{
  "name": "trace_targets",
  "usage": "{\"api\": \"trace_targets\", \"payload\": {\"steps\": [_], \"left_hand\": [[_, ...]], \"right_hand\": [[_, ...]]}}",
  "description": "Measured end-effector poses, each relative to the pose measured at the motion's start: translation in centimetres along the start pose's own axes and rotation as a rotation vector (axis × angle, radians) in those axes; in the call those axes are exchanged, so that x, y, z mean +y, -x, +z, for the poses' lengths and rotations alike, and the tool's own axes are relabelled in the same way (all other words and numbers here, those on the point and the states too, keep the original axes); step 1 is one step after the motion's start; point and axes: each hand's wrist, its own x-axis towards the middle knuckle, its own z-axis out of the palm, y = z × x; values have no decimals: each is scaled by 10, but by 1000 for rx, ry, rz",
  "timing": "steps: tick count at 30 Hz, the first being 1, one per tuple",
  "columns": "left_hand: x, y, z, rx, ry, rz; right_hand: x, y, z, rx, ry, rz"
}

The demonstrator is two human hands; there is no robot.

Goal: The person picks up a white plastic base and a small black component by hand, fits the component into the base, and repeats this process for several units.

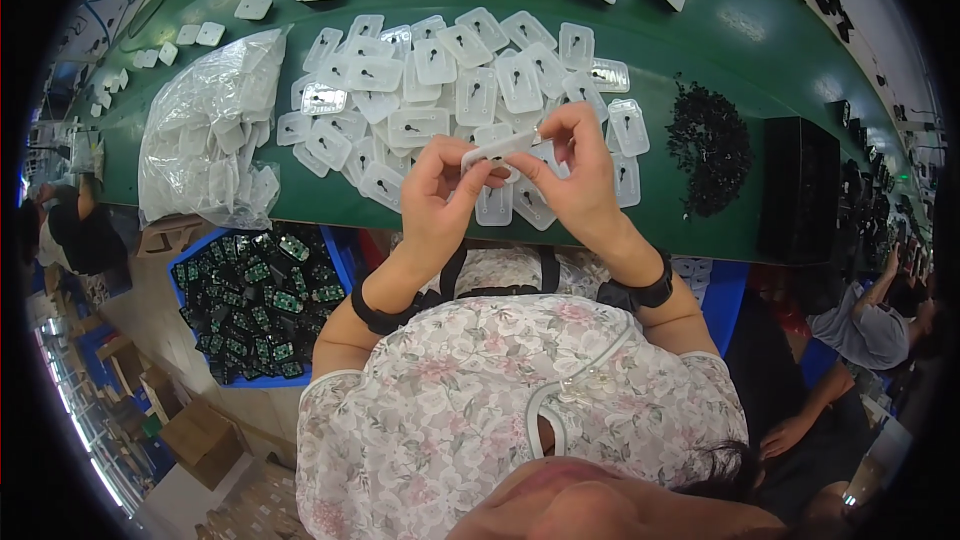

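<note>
Over the near edge of a pile of white translucent plastic covers (420, 125), both my hands are closed on a single white plastic cover (497, 148). My left hand (438, 192) pinches its left end between thumb and fingers. At the other end, my right hand (577, 172) grips it, thumb on the near face and fingers bent behind. The held cover is tilted, and a small dark spot shows near its middle, partly hidden by my thumbs. Most covers in the pile lie flat, overlapping, many with a small black piece at the centre.
A clear plastic bag (205, 130) of white parts lies left on the green table (640, 35). To the right are a heap of small black parts (708, 145) and a black box (798, 190). Below left, a blue bin (345, 258) holds circuit boards. White-topped units line the far side; other people sit nearby.
</note>
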Motion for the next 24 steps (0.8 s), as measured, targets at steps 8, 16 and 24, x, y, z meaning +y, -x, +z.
{"api": "trace_targets", "payload": {"steps": [8, 16, 24], "left_hand": [[-5, 2, -2, -96, 8, -104], [-13, 2, -1, -193, 59, -198], [0, -8, -23, 14, -78, -74]], "right_hand": [[0, -4, -12, -314, -61, 132], [9, 7, -15, -308, -109, 125], [59, 10, -41, 143, -33, 228]]}}
